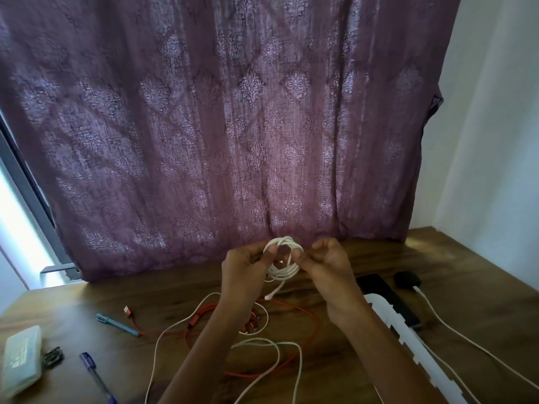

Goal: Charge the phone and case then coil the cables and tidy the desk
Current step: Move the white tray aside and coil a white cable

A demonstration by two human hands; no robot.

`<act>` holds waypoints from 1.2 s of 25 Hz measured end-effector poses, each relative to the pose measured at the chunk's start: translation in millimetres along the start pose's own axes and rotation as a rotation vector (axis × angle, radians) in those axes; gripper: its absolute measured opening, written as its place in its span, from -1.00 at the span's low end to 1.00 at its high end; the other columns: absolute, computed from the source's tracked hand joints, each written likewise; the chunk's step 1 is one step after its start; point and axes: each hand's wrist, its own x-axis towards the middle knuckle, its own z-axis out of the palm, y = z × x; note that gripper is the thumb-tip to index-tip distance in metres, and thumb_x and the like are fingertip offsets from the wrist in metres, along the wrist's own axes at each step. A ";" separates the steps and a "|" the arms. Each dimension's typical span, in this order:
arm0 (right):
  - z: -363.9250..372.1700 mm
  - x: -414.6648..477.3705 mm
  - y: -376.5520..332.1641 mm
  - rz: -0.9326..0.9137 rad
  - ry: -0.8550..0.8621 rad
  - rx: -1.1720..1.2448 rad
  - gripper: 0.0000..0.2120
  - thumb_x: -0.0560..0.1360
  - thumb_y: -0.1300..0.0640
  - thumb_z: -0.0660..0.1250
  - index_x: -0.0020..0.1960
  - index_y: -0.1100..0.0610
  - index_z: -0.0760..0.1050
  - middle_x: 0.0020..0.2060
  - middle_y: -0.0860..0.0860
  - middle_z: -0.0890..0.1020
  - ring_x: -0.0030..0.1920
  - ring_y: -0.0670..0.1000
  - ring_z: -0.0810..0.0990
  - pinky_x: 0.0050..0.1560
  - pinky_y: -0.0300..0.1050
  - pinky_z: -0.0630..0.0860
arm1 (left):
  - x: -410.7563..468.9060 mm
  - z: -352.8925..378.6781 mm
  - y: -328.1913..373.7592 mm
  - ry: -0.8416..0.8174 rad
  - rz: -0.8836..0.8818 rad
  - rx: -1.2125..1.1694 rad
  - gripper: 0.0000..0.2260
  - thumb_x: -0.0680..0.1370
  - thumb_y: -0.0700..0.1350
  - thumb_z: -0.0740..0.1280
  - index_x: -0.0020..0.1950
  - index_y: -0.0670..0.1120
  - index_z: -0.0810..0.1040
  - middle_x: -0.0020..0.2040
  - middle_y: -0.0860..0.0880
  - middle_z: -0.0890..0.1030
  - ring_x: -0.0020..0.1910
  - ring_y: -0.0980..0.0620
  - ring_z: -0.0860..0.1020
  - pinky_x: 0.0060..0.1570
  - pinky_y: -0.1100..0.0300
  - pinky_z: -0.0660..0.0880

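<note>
Above the wooden desk (455, 258), the left hand (248, 268) and right hand (329, 266) both pinch the white cable coil (285, 271) with curled fingers; best keep its loops clamped flat while wrapping in the short dangling tail (275, 290).

- A big purple curtain (233, 126) hangs across the back. It has a curly pattern and soft folds.
- Light shines through the cloth and makes pale patches.
- At the left edge a bright strip of window (14, 228) shows, with a grey frame (26, 176) beside it.
- A plain white wall (495, 126) stands on the right.
- The brown wooden surface (455, 258) lies below and reaches the curtain and the wall.
</note>
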 end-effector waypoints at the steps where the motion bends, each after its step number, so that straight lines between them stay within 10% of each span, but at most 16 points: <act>1: 0.1 0.8 1.8 0.033 0.003 0.022 -0.73 0.41 0.17 0.45 -0.04 0.10 0.36 0.00 0.23 0.62 0.05 0.17 0.61 0.08 0.05 0.54 | -0.9 0.3 -1.5 0.014 0.022 0.021 -0.76 0.52 -0.14 0.34 -0.20 0.20 0.66 -0.22 0.05 0.71 -0.13 0.09 0.66 0.06 -0.03 0.56; 11: -4.0 -0.2 2.1 0.346 -0.347 0.599 -0.75 0.36 0.15 0.34 -0.02 0.26 0.53 -0.16 0.11 0.66 -0.17 0.01 0.67 -0.22 -0.13 0.61 | -10.4 3.0 -5.2 0.044 0.161 0.097 -0.82 0.54 -0.07 0.31 -0.09 0.22 0.63 -0.22 0.13 0.69 -0.16 0.10 0.64 -0.09 0.04 0.53; 20: 6.5 -15.7 16.6 -0.650 0.220 -0.516 -0.88 0.35 0.06 0.47 -0.19 0.08 0.58 -0.20 -0.07 0.51 -0.29 -0.12 0.53 -0.33 -0.34 0.45 | -11.1 8.6 -6.1 0.162 0.160 0.116 -0.79 0.53 -0.11 0.33 -0.19 0.20 0.63 -0.32 0.06 0.66 -0.32 0.19 0.54 -0.27 0.22 0.46; 24: 12.9 -22.8 18.5 -0.465 0.126 -0.652 -0.80 0.43 -0.05 0.37 0.01 0.00 0.62 -0.14 -0.10 0.48 -0.20 -0.14 0.50 -0.28 -0.35 0.38 | -15.6 13.0 0.1 0.204 0.125 0.056 -0.84 0.51 -0.16 0.35 -0.07 0.08 0.67 -0.35 0.17 0.64 -0.35 0.34 0.54 -0.34 0.50 0.37; 30: 9.6 -21.9 -6.0 0.097 -0.133 -0.012 -0.90 0.47 0.10 0.37 -0.13 0.05 0.67 -0.26 -0.09 0.67 -0.23 -0.17 0.56 -0.23 -0.23 0.39 | -14.9 9.9 -0.6 0.172 0.107 0.033 -0.81 0.51 -0.15 0.35 -0.03 0.13 0.65 -0.29 0.16 0.68 -0.24 0.18 0.61 -0.22 0.34 0.48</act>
